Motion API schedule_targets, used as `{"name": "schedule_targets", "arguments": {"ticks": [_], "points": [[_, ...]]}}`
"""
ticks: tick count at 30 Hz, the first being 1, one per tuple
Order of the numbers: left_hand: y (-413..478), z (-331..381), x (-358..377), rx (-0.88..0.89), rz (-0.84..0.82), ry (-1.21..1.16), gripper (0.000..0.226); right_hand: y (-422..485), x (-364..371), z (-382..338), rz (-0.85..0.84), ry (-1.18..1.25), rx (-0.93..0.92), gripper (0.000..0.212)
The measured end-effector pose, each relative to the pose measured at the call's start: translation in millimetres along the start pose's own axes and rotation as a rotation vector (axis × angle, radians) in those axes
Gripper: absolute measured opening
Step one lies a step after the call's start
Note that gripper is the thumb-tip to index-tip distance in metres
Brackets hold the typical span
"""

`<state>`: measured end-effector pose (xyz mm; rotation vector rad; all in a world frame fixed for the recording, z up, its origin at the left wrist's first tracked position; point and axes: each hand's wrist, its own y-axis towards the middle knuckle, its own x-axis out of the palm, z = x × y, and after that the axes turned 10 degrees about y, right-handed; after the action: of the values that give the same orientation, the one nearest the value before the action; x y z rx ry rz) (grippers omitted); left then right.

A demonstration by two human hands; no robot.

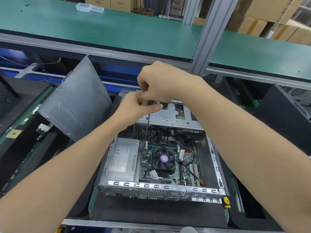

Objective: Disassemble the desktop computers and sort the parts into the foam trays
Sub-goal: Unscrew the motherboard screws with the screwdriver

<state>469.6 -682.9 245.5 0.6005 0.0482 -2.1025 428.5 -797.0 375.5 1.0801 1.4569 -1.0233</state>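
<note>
Side panel's (79, 100) off; left hand (137, 107) and right hand (159, 81) are gripping the screwdriver (147, 128) on the motherboard (145, 161). Fan (164, 159), power supply (121, 158) still sitting inside.

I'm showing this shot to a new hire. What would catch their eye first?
Both hands meet at centre: the right hand and left hand grip a long screwdriver whose tip reaches down into the open desktop case. Inside it sits a black cooler fan; the detached side panel leans at left.
</note>
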Motion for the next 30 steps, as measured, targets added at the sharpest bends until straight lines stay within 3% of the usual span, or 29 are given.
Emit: {"name": "schedule_targets", "arguments": {"ticks": [4,6,9,12,16,19,23,25,28,30], "points": [[0.2,-7.0,-9.5,-0.027,-0.106,-0.134,0.024,-3.3,-11.3,1.9,-0.075,-0.012,-0.072,0.02],[1.5,-9.6,-15.1,-0.028,-0.151,-0.161,0.046,-3.2,-13.6,1.3,-0.097,-0.012,-0.099,0.03],[-1.0,-8.6,-22.4,-0.003,-0.232,-0.179,0.033,-3.5,-11.6,0.1,-0.13,0.036,-0.123,0.042],[-1.9,-8.9,-26.6,-0.002,-0.285,-0.184,0.04,-3.4,-9.2,-0.5,-0.148,0.043,-0.115,0.044],[-1.4,-9.6,-26.5,-0.026,-0.242,-0.127,0.053,-4.4,-9.1,-0.2,-0.151,0.012,-0.097,0.034],[-0.4,-6.8,-22.8,-0.023,-0.156,-0.067,0.037,-2.9,-6.8,-1.9,-0.073,0.063,-0.066,0.01],[1.7,-4.4,-8.1,-0.033,-0.023,-0.009,0.047,2.0,6.3,-3.8,0.155,0.009,0.087,0.049],[2.0,-5.2,-1.8,-0.069,0.039,0.02,0.052,1.8,8.2,-6.9,0.24,0.018,0.185,0.058],[0.3,-3.7,3.1,-0.074,0.054,0.023,0.039,4.1,5.8,-7.0,0.178,0.077,0.212,0.056],[-2.3,-4.0,1.7,-0.025,0.021,0.003,0.034,4.7,2.4,-5.1,0.087,0.059,0.156,0.042]]}}
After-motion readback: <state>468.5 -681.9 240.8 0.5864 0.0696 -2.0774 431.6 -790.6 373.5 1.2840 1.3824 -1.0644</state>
